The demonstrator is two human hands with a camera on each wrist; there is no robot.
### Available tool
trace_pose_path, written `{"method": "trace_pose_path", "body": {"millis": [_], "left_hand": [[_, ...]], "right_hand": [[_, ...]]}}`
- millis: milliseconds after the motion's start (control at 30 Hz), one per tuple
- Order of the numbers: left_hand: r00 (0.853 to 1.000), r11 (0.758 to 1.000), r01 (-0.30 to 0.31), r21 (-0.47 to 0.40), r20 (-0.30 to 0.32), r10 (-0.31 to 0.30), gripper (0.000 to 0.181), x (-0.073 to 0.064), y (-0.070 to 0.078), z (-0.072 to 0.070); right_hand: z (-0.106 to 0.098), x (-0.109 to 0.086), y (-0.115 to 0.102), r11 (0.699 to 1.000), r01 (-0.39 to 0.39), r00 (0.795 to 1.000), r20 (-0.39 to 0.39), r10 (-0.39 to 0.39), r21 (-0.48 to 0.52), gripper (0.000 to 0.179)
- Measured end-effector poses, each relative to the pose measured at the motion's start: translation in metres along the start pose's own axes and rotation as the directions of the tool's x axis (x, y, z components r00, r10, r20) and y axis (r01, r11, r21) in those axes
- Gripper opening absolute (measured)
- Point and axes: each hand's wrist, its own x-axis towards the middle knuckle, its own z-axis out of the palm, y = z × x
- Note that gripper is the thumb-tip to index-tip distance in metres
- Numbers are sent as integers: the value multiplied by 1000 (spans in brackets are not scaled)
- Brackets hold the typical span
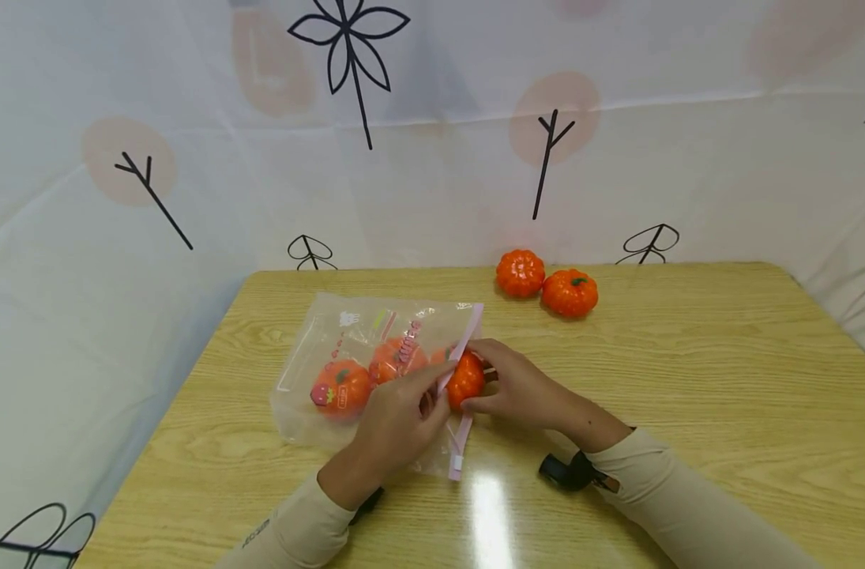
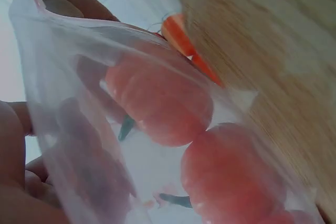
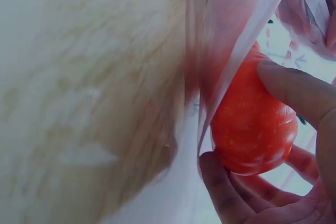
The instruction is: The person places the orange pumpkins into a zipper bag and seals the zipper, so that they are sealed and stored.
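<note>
A clear zip bag (image 1: 295, 423) with a pink slider edge lies on the table, several small orange pumpkins (image 1: 343, 387) inside it. My left hand (image 1: 395, 420) pinches the rim of its mouth. At that opening my right hand (image 1: 523, 389) grips another toy pumpkin (image 1: 466, 382). The right wrist view shows this glossy pumpkin (image 3: 254, 124) between thumb and fingers, with the bag's lip (image 3: 231, 77) beside it, partly over it. Through the hazy plastic in the left wrist view, green-stemmed pumpkins (image 2: 163, 98) lie side by side.
Two more orange pumpkins, one (image 1: 520, 273) at the back edge and one with a green stem (image 1: 570, 293), sit touching on the wooden table (image 1: 709, 356). Behind the table hangs a white cloth (image 1: 432, 197) with plant drawings. Black wrist devices (image 1: 569, 472) sit by both sleeves.
</note>
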Motion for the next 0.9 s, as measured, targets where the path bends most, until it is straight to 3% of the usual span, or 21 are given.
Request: {"method": "trace_pose_path", "body": {"millis": [400, 700, 900], "left_hand": [[997, 997, 48, 57, 57, -51, 41, 0, 5, 0], [978, 965, 200, 170, 19, -206, 37, -1, 12, 0], [985, 950, 170, 262, -20, -170, 25, 0, 9, 0]], "right_hand": [[0, 0, 4, 998, -64, 998, -18, 64, -27, 73], [-4, 0, 1, 991, -119, 993, -11, 119, -55, 78], [-4, 0, 2, 993, -106, 994, -14, 106, -46, 77]]}}
